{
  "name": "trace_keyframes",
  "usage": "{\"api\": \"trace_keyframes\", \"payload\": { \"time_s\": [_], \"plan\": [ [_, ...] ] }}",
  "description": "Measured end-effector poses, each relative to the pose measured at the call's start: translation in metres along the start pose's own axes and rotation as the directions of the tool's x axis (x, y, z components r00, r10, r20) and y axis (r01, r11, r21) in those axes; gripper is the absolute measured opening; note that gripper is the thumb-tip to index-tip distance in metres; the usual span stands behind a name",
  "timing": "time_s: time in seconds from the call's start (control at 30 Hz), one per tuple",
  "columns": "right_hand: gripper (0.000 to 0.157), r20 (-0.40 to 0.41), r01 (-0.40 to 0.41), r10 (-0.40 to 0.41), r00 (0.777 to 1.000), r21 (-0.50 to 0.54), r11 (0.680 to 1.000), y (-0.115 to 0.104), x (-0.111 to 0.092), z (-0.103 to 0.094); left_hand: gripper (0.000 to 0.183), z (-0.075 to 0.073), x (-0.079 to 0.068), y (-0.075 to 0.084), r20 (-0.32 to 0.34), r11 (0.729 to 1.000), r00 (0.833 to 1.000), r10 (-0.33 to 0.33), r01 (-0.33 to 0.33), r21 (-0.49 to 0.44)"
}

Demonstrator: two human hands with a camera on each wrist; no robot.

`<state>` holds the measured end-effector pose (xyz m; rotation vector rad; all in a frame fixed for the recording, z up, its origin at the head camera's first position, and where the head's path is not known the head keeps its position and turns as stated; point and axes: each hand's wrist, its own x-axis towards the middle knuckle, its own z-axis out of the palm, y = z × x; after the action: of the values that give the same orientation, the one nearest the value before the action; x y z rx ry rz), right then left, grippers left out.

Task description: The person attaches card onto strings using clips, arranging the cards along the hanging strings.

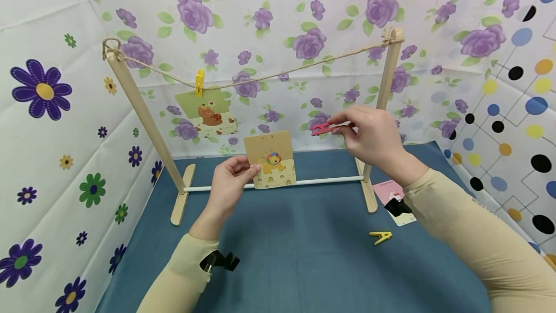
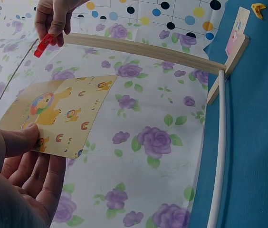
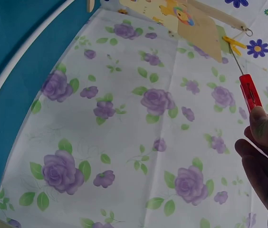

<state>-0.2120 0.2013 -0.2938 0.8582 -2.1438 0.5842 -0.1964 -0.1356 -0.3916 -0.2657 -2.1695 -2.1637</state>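
Observation:
My left hand (image 1: 231, 177) pinches a tan card (image 1: 271, 161) with a lion on it by its left edge, thumb in front. The card is upright, below the rope and in front of the frame's white bar. My right hand (image 1: 374, 134) holds a red clothespin (image 1: 320, 129) between thumb and fingers, to the right of the card and apart from it. Above, a rope (image 1: 299, 68) sags between two wooden posts. A yellow clothespin (image 1: 200, 82) holds a green bear card (image 1: 211, 114) on the rope's left part.
A pink card (image 1: 388, 190) lies on the blue cloth (image 1: 295, 255) by the right post (image 1: 389, 76), partly hidden by the right wrist strap. Nearer me lies another yellow clothespin (image 1: 381, 237). A white bar (image 1: 330, 180) joins the post feet. Patterned walls stand behind and at both sides.

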Motion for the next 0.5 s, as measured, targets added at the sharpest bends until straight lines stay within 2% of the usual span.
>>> {"api": "trace_keyframes", "payload": {
  "time_s": [0.5],
  "plan": [
    [0.019, 0.012, -0.005, 0.006, 1.000, -0.038, 0.999, -0.003, 0.015, -0.009, 0.023, -0.002, 0.009, 0.007, -0.028, 1.000, 0.999, 0.020, -0.020, 0.015]
  ]
}}
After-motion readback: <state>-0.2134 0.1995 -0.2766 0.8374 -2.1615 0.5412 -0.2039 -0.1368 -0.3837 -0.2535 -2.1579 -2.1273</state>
